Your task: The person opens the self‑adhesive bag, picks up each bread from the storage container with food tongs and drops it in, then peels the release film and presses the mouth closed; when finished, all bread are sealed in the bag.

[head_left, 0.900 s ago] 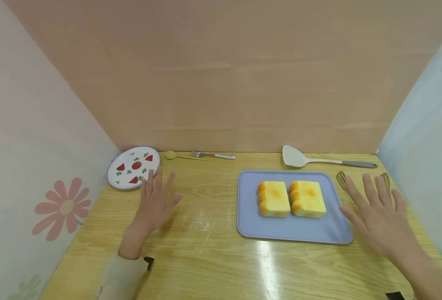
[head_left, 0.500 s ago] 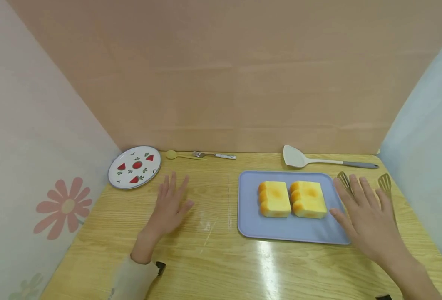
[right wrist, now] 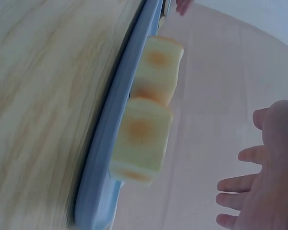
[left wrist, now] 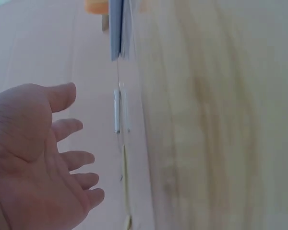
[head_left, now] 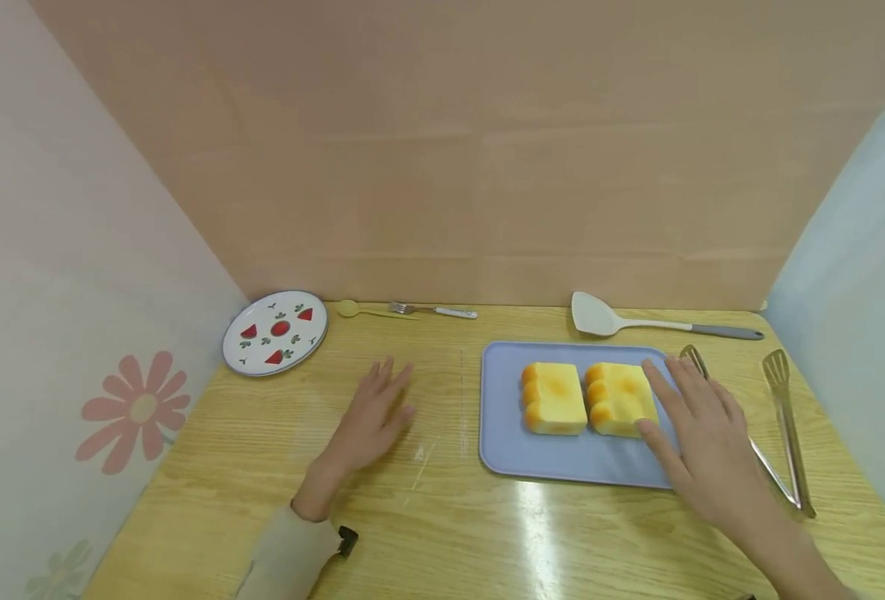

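My left hand (head_left: 367,425) hovers over the wooden table left of the blue tray (head_left: 502,454), fingers spread and holding nothing; the left wrist view shows its bare palm (left wrist: 33,163). Over the tray's right edge is my right hand (head_left: 712,442), fingers extended and holding nothing. Its fingertips overlap the right side of one bread slice (head_left: 618,400) in the head view, while the right wrist view shows them apart from the bread. A second bread slice (head_left: 553,398) lies beside it on the tray. Both are yellow with browned, lobed left edges.
Metal tongs (head_left: 787,433) lie right of the tray, partly behind my right hand. A white spatula (head_left: 600,317) with a grey handle lies behind it. Along the back wall are a fork (head_left: 442,312), a yellow spoon (head_left: 348,308) and a watermelon-patterned plate (head_left: 262,342).
Both hands have moved inward: the left to the right, away from the plate, and the right to the left, over the tray's edge. More of the tongs now shows.
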Demonstrator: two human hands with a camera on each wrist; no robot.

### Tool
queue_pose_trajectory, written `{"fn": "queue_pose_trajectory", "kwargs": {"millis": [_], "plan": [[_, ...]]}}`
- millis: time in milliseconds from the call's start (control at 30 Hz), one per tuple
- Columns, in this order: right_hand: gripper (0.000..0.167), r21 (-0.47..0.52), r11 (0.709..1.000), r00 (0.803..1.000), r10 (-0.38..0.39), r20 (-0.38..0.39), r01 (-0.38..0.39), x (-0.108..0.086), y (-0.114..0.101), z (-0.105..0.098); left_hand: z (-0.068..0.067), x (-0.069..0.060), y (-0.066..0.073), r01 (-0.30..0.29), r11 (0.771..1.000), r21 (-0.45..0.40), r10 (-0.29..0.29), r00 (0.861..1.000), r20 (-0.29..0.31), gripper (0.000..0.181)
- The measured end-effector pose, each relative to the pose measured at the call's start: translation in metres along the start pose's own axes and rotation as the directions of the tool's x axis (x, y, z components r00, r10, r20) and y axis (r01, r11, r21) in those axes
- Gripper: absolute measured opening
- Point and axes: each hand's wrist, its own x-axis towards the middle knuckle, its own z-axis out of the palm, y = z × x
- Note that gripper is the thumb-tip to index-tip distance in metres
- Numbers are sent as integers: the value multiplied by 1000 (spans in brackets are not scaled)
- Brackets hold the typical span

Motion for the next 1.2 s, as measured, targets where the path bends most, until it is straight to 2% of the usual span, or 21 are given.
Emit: {"fn": "queue_pose_trajectory", "kwargs": {"millis": [300, 467, 700, 800, 1000, 1200], "plan": [[63, 102, 992, 990, -54, -133, 68, 9, -23, 17, 16, 8, 6, 40, 995, -94, -41, 999, -5, 49], [58, 164, 982, 988, -69, -141, 92, 10, -39, 28, 25, 13, 10, 41, 994, -103, -46, 998, -50, 44], [55, 196, 971, 984, -114, -133, 139, 16, -54, 43, 38, 21, 12, 84, 988, -133, -98, 990, -101, 43], [55, 206, 967, 983, -126, -132, 151, 19, -60, 48, 45, 24, 11, 87, 991, -100, -97, 991, -95, 44], [54, 240, 955, 982, -152, -107, 174, 21, -70, 56, 55, 26, 4, 57, 998, 21, -55, 993, -102, 44], [53, 255, 944, 977, -193, -87, 209, 18, -80, 64, 58, 24, -2, 63, 996, 57, -56, 993, -106, 49]]}}
